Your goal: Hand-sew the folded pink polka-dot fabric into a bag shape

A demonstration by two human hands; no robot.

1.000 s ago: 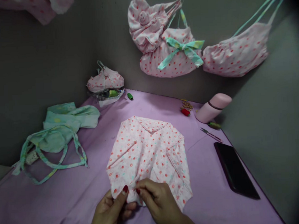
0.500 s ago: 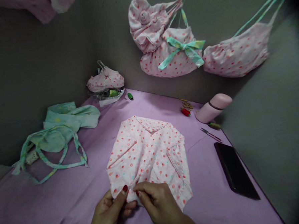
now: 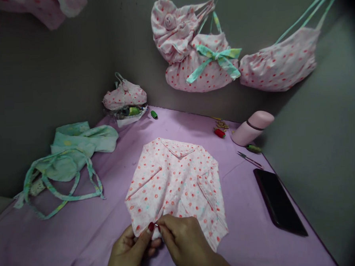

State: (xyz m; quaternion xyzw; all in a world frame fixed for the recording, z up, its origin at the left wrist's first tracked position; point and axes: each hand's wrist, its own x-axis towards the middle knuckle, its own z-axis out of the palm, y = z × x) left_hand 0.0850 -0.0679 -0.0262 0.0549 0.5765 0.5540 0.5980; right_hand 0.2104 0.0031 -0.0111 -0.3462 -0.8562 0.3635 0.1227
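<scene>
A pink fabric piece [image 3: 177, 180] with red dots lies spread on the purple table cover [image 3: 81, 233], its edges folded inward. My left hand [image 3: 130, 252] pinches the near edge of this fabric between thumb and fingers. My right hand [image 3: 186, 243] is closed in a pinch on the same edge, right beside the left thumb. What the right fingertips hold besides the cloth is too small to make out.
A mint green fabric bag with straps [image 3: 68, 162] lies at the left. A black phone [image 3: 279, 203], small snips [image 3: 250, 159], a pink flask [image 3: 251, 128], and red [image 3: 219, 133] and green [image 3: 154, 114] thread spools sit nearby. Several pink dotted bags [image 3: 203, 64] hang on the grey wall.
My right fingertips have shifted slightly left and up to meet my left thumb at the fabric's edge. The fabric has barely moved.
</scene>
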